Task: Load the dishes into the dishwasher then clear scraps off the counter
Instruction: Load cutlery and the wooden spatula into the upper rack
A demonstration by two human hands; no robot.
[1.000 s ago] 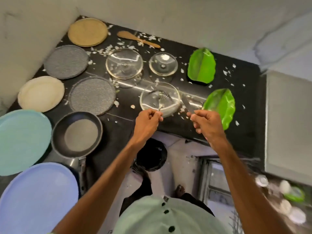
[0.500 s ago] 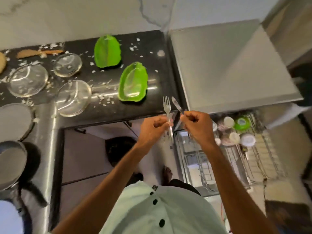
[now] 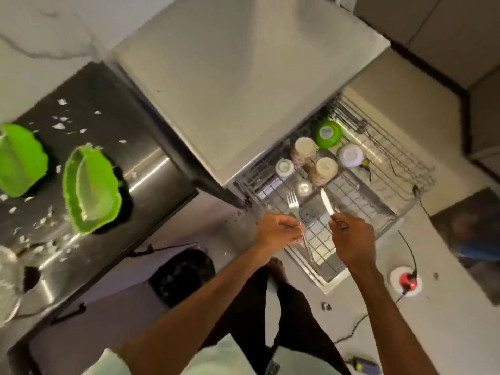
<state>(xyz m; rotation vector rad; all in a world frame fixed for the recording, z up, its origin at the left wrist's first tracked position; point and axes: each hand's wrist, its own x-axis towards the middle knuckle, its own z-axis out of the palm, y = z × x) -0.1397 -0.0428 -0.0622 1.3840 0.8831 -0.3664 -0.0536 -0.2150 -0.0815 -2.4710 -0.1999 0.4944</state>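
My left hand [image 3: 277, 231] grips a metal fork [image 3: 293, 205], tines pointing away from me. A table knife [image 3: 326, 203] sticks up from my right hand [image 3: 351, 235], which grips its handle. Both hands hover above the pulled-out wire rack [image 3: 359, 209] of the dishwasher, near its front left corner. Several upturned cups and a green bowl [image 3: 328, 133] sit at the back of the rack. On the black counter [image 3: 108, 147] to the left lie two green leaf-shaped dishes [image 3: 92, 188] among white scraps [image 3: 61, 125].
The dishwasher's flat grey top [image 3: 230, 85] juts out right of the counter. A black bin [image 3: 184, 276] stands on the floor under the counter edge. A glass bowl [image 3: 8, 288] shows at the far left. Cables and a red-white socket [image 3: 405, 280] lie on the floor right of the rack.
I have turned right from the counter to the dishwasher, carrying the fork and knife from over the glass bowl to above the open rack.
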